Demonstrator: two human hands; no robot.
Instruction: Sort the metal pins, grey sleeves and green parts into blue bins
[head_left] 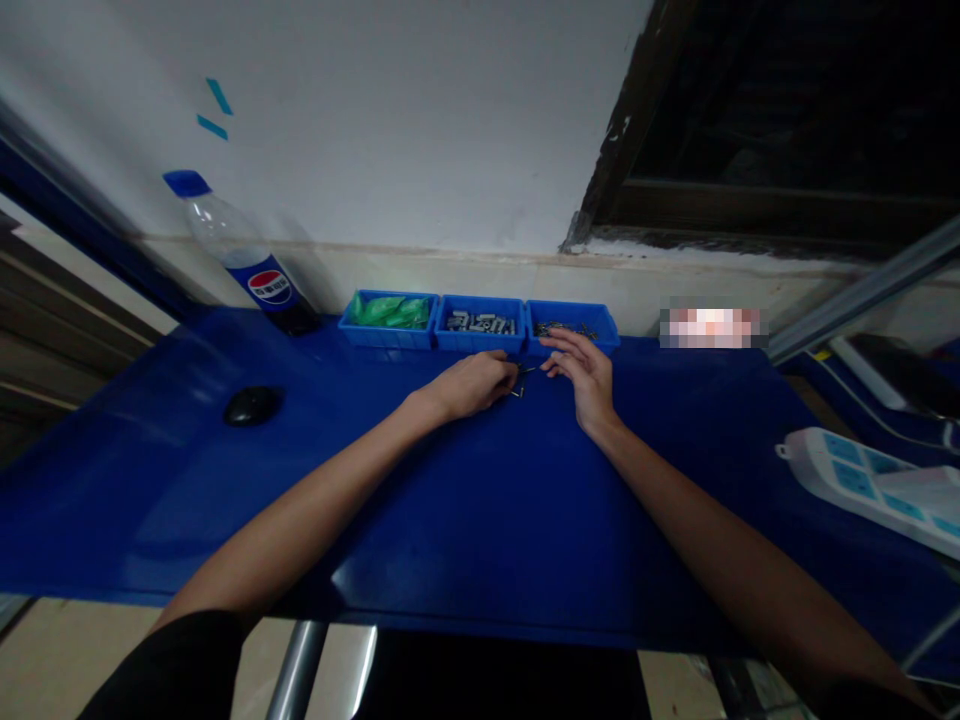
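Observation:
My left hand (480,385) rests low over the blue tabletop with its fingers curled together; whatever they hold, if anything, is hidden. By its fingertips lie a few small metal pieces, screw-like (519,391). To the right of them, my right hand (589,378) has its fingers stretched out and apart, with nothing visible in them. Its upper fingers overlap the front of the right blue bin (609,338), which contains small screw-like pieces (574,329). The middle blue bin (480,341) contains grey metal parts (480,322), and the left blue bin (386,338) has green plastic bags (390,311) in it.
A cola bottle (270,285) stands at the back left against the wall. On the left of the blue table (465,540) sits a black computer mouse (251,406). A white power strip (817,455) lies at the right edge. Something pixelated (712,328) is at the back right.

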